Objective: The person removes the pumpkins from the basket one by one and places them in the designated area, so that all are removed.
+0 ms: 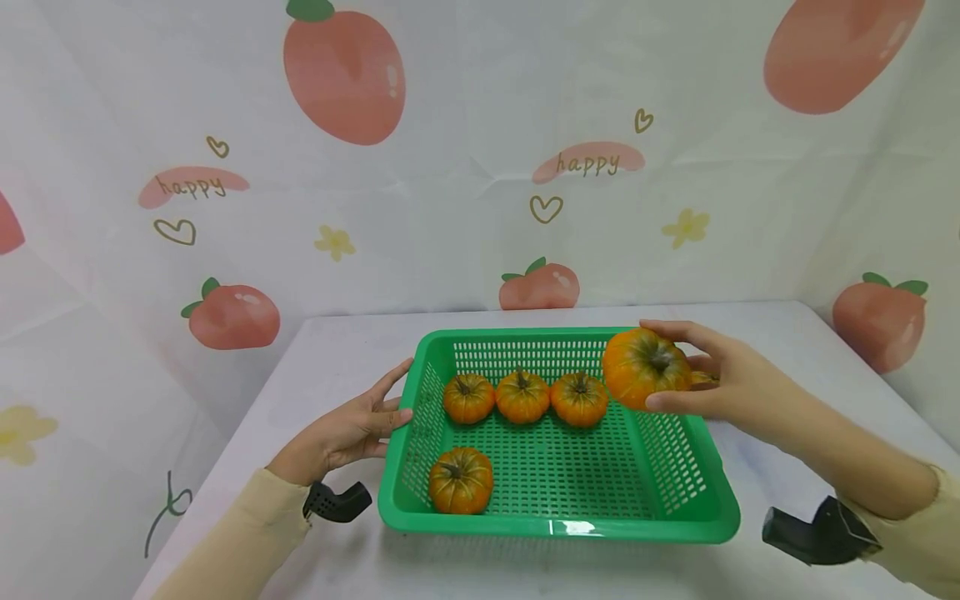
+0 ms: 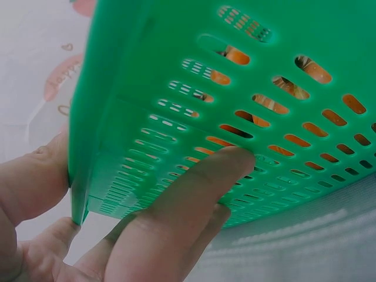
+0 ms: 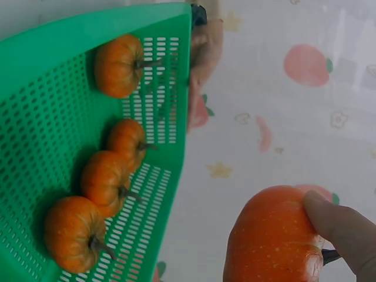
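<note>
My right hand (image 1: 708, 375) holds a small orange pumpkin (image 1: 637, 367) over the right end of a green plastic basket (image 1: 600, 527), thumb and fingers on either side of it. The right wrist view shows this pumpkin (image 3: 267, 241) with the thumb on it near the stem. My left hand (image 1: 360, 429) grips the basket's left rim, thumb on the edge. In the left wrist view its fingers (image 2: 188, 200) lie against the slotted outer wall. Inside the basket, three pumpkins (image 1: 522, 397) sit in a row along the back, and another pumpkin (image 1: 461, 481) sits at the front left.
The basket stands on a white-covered table (image 1: 337, 350). A white cloth backdrop (image 1: 442, 225) printed with peaches and hearts hangs behind it. Black wrist-worn devices (image 1: 817, 533) show on both forearms. A bit of orange (image 1: 703, 379) shows between the right hand's fingers.
</note>
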The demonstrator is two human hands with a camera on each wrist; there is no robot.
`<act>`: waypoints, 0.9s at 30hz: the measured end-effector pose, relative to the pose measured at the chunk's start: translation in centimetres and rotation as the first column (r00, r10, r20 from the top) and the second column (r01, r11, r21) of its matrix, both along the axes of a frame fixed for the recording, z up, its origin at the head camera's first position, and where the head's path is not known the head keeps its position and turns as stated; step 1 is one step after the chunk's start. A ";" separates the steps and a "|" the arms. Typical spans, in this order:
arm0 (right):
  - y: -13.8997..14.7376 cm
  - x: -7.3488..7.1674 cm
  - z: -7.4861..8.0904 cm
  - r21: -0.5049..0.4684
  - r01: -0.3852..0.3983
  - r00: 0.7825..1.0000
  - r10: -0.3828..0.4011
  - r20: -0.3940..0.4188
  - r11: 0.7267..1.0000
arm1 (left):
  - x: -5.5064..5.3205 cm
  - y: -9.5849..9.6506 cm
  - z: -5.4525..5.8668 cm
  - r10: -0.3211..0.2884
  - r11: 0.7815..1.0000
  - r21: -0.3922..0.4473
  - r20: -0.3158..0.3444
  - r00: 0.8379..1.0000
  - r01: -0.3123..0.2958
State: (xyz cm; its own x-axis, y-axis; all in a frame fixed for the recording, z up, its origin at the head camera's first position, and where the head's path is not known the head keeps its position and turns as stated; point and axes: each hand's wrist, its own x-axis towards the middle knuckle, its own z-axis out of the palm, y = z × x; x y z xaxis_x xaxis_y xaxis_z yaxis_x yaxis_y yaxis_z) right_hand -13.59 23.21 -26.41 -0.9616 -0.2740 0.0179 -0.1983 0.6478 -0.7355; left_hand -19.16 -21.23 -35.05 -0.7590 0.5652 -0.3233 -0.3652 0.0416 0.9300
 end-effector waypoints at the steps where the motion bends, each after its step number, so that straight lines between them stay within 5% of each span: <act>1: 0.2 0.0 -0.1 -0.003 0.007 1.000 -0.007 0.006 1.000 | 0.0 0.0 0.0 0.000 1.000 0.001 0.000 1.000 0.000; 16: 5.6 -0.7 -1.4 0.002 0.132 0.990 -0.132 0.047 0.991 | 0.0 0.1 0.1 0.004 1.000 -0.005 0.002 1.000 -0.004; 27: 9.5 -0.8 -3.0 0.025 0.274 0.959 -0.275 0.073 0.961 | 0.1 0.1 0.1 0.009 1.000 0.001 0.010 1.000 -0.009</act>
